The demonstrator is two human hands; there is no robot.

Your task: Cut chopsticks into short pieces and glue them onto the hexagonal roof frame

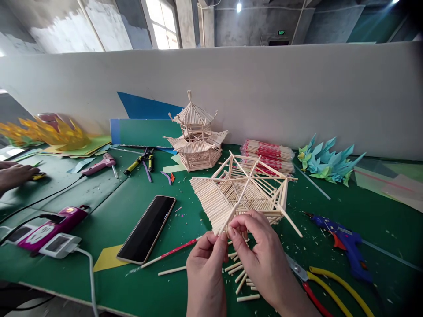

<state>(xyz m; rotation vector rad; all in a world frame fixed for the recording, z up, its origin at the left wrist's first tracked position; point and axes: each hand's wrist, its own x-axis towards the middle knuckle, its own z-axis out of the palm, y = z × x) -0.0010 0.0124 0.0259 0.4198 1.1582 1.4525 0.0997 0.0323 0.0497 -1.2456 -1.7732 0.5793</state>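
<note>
My left hand [208,266] and my right hand [259,251] meet at the near corner of a partly slatted roof frame [211,200] made of thin wooden sticks. Both are closed, thumbs and fingertips pinching at the lower end of a long slanting stick. Any small piece between the fingertips is hidden. The frame's left side is covered with close-set sticks, while its right side shows open bars. Beneath my right hand lie several short cut sticks [247,298]. A red-marked stick [178,251] is to the left of my left hand.
A finished stick pagoda [198,136] stands behind, beside bundled sticks [267,154]. To the right lie a blue glue gun [346,242] and yellow-and-red-handled pliers [317,279]. A phone [147,229], power strip [53,231] and pink glue gun [101,165] are left, near another person's hand [15,176].
</note>
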